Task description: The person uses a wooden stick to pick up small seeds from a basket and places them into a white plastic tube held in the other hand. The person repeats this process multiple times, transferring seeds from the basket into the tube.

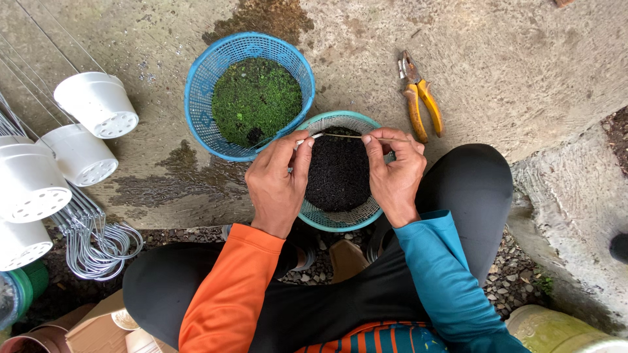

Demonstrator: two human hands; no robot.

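Note:
My left hand (278, 180) and my right hand (392, 171) each pinch one end of a thin stick or wire (337, 136), stretched level between them. Both hands hover over a small teal basket (366, 216) filled with dark, nearly black soil. Just beyond it stands a larger blue basket (203, 85) holding green moss. My sleeves are orange on the left and blue on the right, and my knees in dark trousers frame the teal basket.
Yellow-handled pliers (418, 98) lie on the concrete at the upper right. Several white plastic pots (98, 103) with wire hangers (98, 245) sit at the left. A raised concrete ledge (569, 196) runs on the right. Gravel lies under my legs.

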